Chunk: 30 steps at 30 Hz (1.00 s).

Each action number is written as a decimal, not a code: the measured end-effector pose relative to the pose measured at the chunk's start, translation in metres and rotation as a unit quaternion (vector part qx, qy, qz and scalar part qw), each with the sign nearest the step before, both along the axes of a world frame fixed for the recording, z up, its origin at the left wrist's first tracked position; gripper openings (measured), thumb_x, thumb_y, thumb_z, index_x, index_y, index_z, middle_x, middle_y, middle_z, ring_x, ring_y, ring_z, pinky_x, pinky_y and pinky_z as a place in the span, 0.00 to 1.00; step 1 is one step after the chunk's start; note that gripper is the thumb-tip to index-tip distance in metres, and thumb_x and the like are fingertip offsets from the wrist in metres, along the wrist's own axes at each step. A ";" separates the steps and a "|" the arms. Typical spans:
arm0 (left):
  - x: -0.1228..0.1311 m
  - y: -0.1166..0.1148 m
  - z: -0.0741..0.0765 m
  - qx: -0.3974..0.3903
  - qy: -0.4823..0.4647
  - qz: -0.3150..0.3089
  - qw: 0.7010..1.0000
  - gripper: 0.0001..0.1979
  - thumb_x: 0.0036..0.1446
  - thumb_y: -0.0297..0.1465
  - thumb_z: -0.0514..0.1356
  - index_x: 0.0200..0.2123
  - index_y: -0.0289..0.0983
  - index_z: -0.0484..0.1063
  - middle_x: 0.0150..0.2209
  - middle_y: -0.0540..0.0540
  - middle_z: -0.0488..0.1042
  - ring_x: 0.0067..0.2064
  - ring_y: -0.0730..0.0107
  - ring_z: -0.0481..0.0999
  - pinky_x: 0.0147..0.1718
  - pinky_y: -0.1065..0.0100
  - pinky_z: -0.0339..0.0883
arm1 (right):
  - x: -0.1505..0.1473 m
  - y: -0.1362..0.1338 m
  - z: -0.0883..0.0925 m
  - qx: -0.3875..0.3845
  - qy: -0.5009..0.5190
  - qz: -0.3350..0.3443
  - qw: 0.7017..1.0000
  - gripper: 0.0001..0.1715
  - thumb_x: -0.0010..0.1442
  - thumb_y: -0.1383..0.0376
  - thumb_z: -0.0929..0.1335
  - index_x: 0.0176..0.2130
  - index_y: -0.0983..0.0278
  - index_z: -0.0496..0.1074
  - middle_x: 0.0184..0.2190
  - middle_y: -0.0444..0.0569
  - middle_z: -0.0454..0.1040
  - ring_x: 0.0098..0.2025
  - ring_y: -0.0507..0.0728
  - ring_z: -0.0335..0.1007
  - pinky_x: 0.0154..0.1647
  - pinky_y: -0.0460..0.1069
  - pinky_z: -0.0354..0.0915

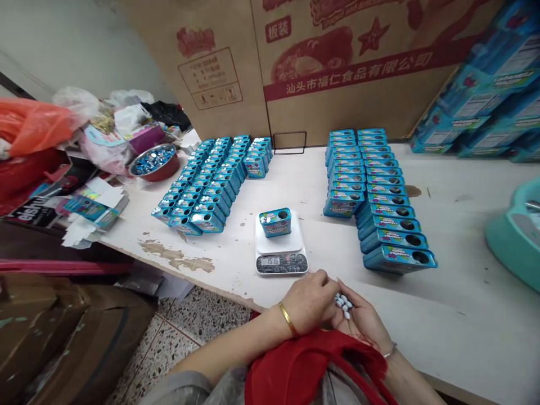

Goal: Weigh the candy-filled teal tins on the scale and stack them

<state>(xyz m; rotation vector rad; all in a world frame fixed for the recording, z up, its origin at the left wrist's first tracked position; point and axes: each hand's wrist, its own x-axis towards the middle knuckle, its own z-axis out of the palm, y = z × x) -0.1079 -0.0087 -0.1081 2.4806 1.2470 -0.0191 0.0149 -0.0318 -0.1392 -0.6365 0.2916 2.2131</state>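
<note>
Brown cardboard (228, 115) stands along the back of a pale, worn table (468, 225), where rows of blue containers flank a digital scale (278, 243). From my remote seat I see the left rows (206, 191) with pale bits on many of their tops, and the right rows (382, 208) showing dark round openings. One blue container (276, 224) sits upright on the scale, a few pale bits on its top beside the opening.

My attention is on the small pale pieces (345, 304), a little heap in the right hand (363, 320) near the table's front edge, just above the red cloth (295, 365). That hand is turned palm up and cupped, holding the heap. The left hand (310, 298) bends over it, fingertips drawn together right at the pieces; I cannot tell whether they pinch one.

I judge the pieces to be very light, hard and smooth, likely to roll or slip if the palm tilts. I would take each by its sides between thumb and forefinger, softly, since a hard squeeze might shoot it away or chip it. The container on the scale looks stiff and light; its broad side walls seem the safest hold, with fingers clear of the top so nothing spills.
</note>
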 end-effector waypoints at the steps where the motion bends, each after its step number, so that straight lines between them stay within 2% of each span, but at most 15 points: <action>1: 0.000 -0.001 -0.001 0.000 -0.004 0.008 1.000 0.08 0.57 0.31 0.54 0.41 0.36 0.64 0.39 0.45 0.66 0.38 0.67 0.68 0.32 0.69 0.65 | 0.000 0.000 0.000 -0.001 -0.003 -0.004 1.000 0.16 0.63 0.65 0.61 0.35 0.68 0.75 0.35 0.54 0.79 0.42 0.58 0.76 0.46 0.54 0.71; 5: -0.002 -0.001 -0.006 0.012 -0.020 0.002 1.000 0.09 0.58 0.31 0.53 0.43 0.37 0.64 0.41 0.44 0.67 0.40 0.66 0.69 0.33 0.69 0.66 | -0.001 0.001 0.000 0.000 -0.029 -0.031 0.999 0.14 0.62 0.68 0.61 0.37 0.67 0.75 0.35 0.52 0.79 0.41 0.57 0.76 0.47 0.53 0.70; 10: -0.008 0.005 -0.005 0.017 -0.042 -0.026 0.999 0.08 0.58 0.30 0.53 0.42 0.37 0.66 0.38 0.44 0.67 0.37 0.68 0.69 0.33 0.69 0.67 | -0.002 0.005 0.001 0.014 -0.031 -0.021 0.999 0.14 0.61 0.66 0.62 0.42 0.66 0.74 0.38 0.52 0.79 0.42 0.57 0.76 0.46 0.53 0.71; 15: -0.014 0.012 -0.004 0.021 -0.099 -0.003 0.995 0.07 0.58 0.27 0.52 0.39 0.36 0.66 0.39 0.44 0.67 0.39 0.69 0.70 0.36 0.69 0.68 | -0.006 0.015 0.001 0.014 -0.028 -0.071 0.997 0.14 0.61 0.71 0.61 0.39 0.66 0.75 0.33 0.48 0.80 0.38 0.53 0.77 0.42 0.47 0.73; 18: -0.020 0.020 -0.002 0.029 -0.136 -0.005 0.990 0.07 0.57 0.27 0.52 0.38 0.36 0.67 0.39 0.44 0.68 0.39 0.70 0.70 0.37 0.69 0.68 | -0.010 0.026 0.006 0.001 -0.029 -0.082 0.996 0.15 0.62 0.73 0.59 0.38 0.67 0.75 0.33 0.49 0.80 0.37 0.51 0.76 0.42 0.45 0.72; 22: -0.034 0.041 0.012 0.054 -0.277 0.016 0.959 0.08 0.55 0.26 0.54 0.39 0.36 0.67 0.37 0.45 0.68 0.35 0.73 0.69 0.35 0.72 0.67 | -0.016 0.047 0.022 0.023 -0.028 -0.083 0.996 0.16 0.63 0.72 0.58 0.40 0.68 0.74 0.34 0.49 0.80 0.35 0.50 0.76 0.42 0.46 0.72; 25: -0.048 0.065 0.032 0.100 -0.353 0.061 0.928 0.06 0.55 0.26 0.56 0.38 0.36 0.67 0.33 0.48 0.68 0.32 0.75 0.67 0.32 0.72 0.66 | -0.023 0.063 0.038 0.045 -0.022 -0.071 0.996 0.17 0.64 0.70 0.57 0.41 0.70 0.73 0.37 0.53 0.79 0.42 0.54 0.75 0.48 0.50 0.70; 28: -0.063 0.092 0.049 0.151 -0.345 0.126 0.918 0.05 0.54 0.25 0.56 0.36 0.37 0.66 0.32 0.49 0.68 0.31 0.76 0.67 0.31 0.73 0.65 | -0.028 0.073 0.049 0.049 -0.024 -0.054 0.997 0.19 0.64 0.68 0.57 0.42 0.72 0.73 0.44 0.58 0.76 0.52 0.58 0.70 0.53 0.52 0.67; 30: -0.071 0.106 0.055 0.170 -0.314 0.156 0.921 0.04 0.54 0.25 0.56 0.34 0.37 0.66 0.32 0.50 0.67 0.30 0.78 0.67 0.30 0.74 0.63 | -0.030 0.075 0.049 0.038 -0.031 -0.047 0.998 0.19 0.64 0.68 0.56 0.43 0.73 0.72 0.46 0.59 0.75 0.54 0.60 0.67 0.54 0.52 0.66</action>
